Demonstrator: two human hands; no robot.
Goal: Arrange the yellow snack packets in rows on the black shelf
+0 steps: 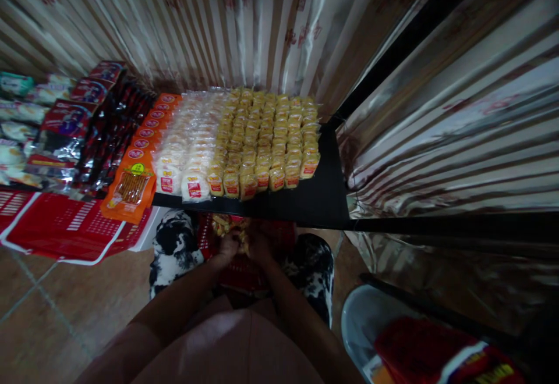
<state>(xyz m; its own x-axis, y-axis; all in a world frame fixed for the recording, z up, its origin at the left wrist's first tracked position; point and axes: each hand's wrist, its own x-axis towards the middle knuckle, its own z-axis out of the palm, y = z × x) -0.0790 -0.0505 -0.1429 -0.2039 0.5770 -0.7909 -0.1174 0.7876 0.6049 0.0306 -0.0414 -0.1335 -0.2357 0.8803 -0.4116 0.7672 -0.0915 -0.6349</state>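
A red basket (238, 279) stands between the knees, below the shelf edge, with yellow-wrapped snack packets (222, 225) in it. My left hand (229, 245) reaches into this basket, its fingers curled in among the packets; what they grip cannot be made out in the dim light. Close beside it, my right hand (258, 247) is at the same packets, with its fingers mostly in shadow. On the black shelf (325, 198) just beyond are tight rows of yellow-wrapped packets (266, 139) and white-wrapped packets (192, 157).
Orange bags of stick snacks (133, 192) overhang the shelf's front edge. Dark red packets (70, 122) stand farther left. A red basket with a white handle (65, 227) is under the shelf. At lower right is a grey tub (367, 314) with a red bag (419, 349). Pleated curtains (244, 23) hang behind.
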